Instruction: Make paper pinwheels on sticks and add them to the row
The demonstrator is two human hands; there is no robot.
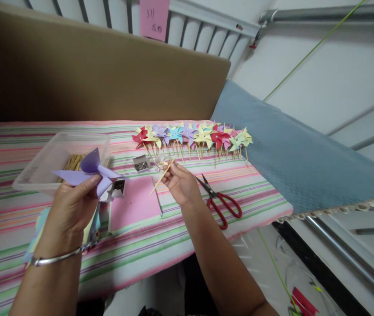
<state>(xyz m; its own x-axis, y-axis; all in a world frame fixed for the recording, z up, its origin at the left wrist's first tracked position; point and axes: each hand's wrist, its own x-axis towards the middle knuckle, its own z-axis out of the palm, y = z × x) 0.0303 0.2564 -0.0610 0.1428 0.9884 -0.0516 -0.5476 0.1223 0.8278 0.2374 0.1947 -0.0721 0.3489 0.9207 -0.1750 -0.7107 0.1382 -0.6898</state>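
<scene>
Pinching a flimsy purple pinwheel (90,171) in left fingers (86,186), we gripped a stiff stick (161,176) with right fingers (174,173).

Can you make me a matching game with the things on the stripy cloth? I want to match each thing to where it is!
Things:
1. purple pinwheel
2. wooden stick
3. scissors
4. clear plastic box

Places:
A. lying right of the right hand
B. behind the left hand, sticks inside
C. held in the left hand
D. pinched in the right hand

Pairs: 1-C, 2-D, 3-A, 4-B
</scene>
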